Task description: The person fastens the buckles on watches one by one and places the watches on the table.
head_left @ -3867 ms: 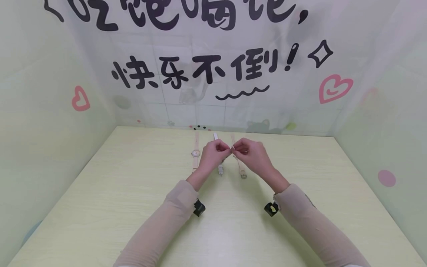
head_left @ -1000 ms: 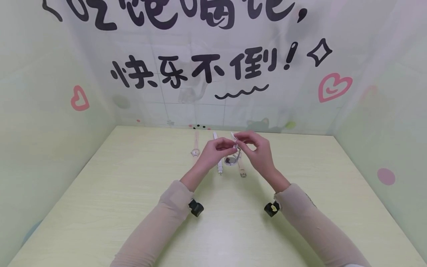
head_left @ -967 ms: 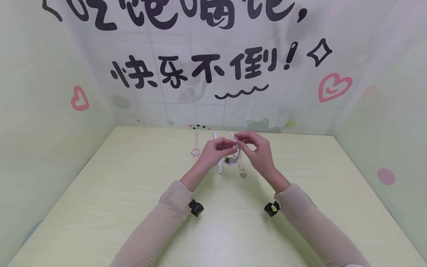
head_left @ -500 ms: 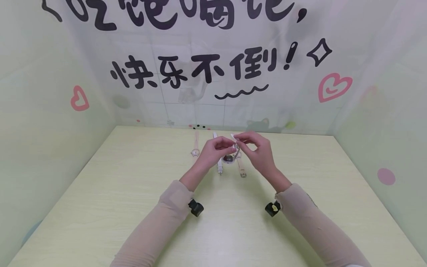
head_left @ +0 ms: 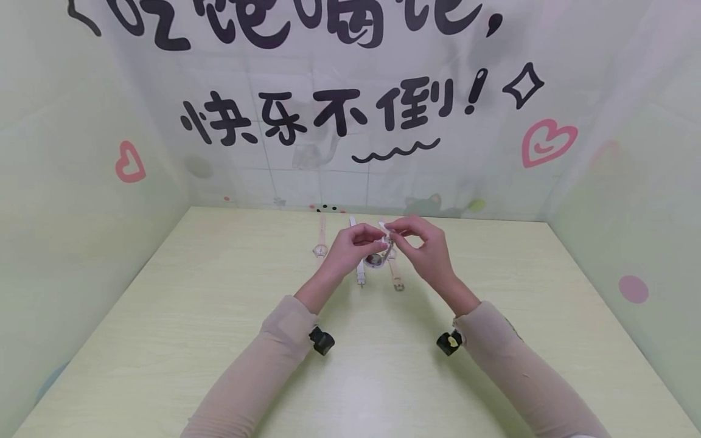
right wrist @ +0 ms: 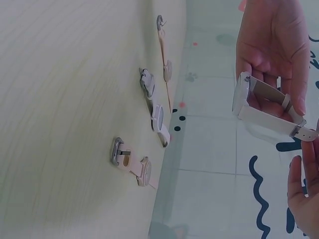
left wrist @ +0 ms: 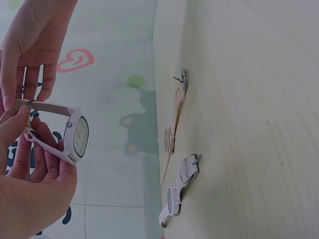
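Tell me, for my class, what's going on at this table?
A person holds a white-strapped watch above the table, its strap bent into a loop. Left grip and right grip both pinch it near the strap ends; whether it is fastened is unclear. On the table lie a left pink watch, middle white watch and right pink watch.
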Demonstrator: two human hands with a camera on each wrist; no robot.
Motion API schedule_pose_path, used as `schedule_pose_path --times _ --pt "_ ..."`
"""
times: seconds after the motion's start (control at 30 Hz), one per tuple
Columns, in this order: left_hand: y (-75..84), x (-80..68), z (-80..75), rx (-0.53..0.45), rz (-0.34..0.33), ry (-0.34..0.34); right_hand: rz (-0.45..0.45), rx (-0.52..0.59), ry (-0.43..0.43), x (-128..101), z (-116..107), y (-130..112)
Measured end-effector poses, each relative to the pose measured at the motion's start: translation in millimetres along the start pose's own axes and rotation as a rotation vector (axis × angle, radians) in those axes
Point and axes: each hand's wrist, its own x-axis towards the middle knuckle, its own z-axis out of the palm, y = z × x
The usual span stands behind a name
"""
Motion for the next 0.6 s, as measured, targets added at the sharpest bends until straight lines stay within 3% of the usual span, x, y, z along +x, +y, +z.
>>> schedule_pose_path --times 0.6 --pt "-0.9 0.5 -2.0 0.028 -0.01 0.032 0.01 -0.026 -0.021 0.6 -1.3 4.0"
